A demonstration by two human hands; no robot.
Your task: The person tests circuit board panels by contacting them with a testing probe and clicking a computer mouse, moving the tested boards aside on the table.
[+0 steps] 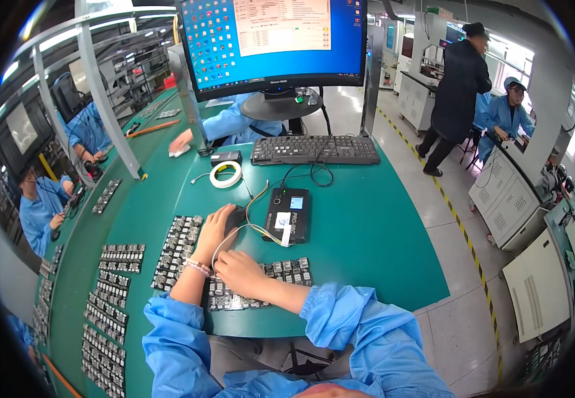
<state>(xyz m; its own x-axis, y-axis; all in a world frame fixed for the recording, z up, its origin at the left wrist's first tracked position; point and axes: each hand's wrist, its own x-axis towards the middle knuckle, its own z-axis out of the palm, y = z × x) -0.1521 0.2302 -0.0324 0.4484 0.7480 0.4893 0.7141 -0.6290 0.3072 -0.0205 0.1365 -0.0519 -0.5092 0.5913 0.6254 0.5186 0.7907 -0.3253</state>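
Note:
My left hand point(213, 233), with a beaded bracelet at the wrist, rests over a black computer mouse point(236, 217). My right hand point(241, 273) is closed, fingers pinched around the end of a thin pale cable point(253, 226); the tip is hidden by the fingers. This hand is over a panel of small circuit boards point(290, 270) near the table's front edge. The cable loops back to a black box-shaped device point(299, 217) with a small lit screen. Another panel of boards point(176, 251) lies left of my left forearm.
A monitor point(277, 50) stands behind a black keyboard point(315, 150) on the green table point(380, 225). A roll of tape point(226, 174) lies left of the device. Several board panels point(105, 325) line the left side. People work at neighbouring stations; one stands point(458, 93) in the right aisle.

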